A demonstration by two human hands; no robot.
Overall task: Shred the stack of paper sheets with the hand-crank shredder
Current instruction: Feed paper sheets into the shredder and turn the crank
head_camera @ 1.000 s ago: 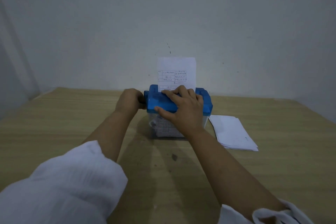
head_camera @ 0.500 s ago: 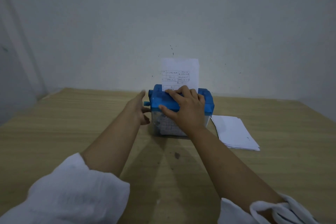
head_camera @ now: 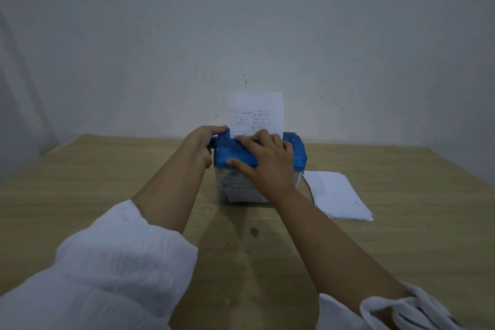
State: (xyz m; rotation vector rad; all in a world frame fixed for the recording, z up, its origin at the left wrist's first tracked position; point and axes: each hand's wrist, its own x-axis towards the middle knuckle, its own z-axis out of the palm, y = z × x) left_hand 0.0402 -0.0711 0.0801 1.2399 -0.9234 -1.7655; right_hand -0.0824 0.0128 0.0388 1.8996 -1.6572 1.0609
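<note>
In the head view we see the hand-crank shredder (head_camera: 294,151) standing just above the middle of the frame, on a pale wooden surface (head_camera: 80,182) close to a grey-white wall (head_camera: 375,35). It has a blue lid over a clear bin (head_camera: 235,187), and through the bin wall we can make out pale shreds of paper.

One sheet (head_camera: 257,104) stands upright in the slot on top. Its upper part is blank and a printed table sits lower down, with the bottom edge hidden behind the lid and the fingers.

Our left hand (head_camera: 199,144) is at the left end of the lid. Its fingers are curled round the crank handle (head_camera: 213,142), of which only a small blue stub shows between the hand and the lid.

Our right hand (head_camera: 265,161) lies on top of the lid with the fingers spread and fairly straight. The fingertips reach the foot of the sheet, the thumb runs along the lid's front edge, and the hand grips nothing.

The stack of paper sheets (head_camera: 337,195) lies flat on the surface just right of the shredder, near its lower right corner, slightly fanned at the edges. We cannot tell whether it touches the bin.

White sleeves (head_camera: 120,262) fill the lower left and lower right corners of the frame, pushed up so both forearms are bare.
</note>
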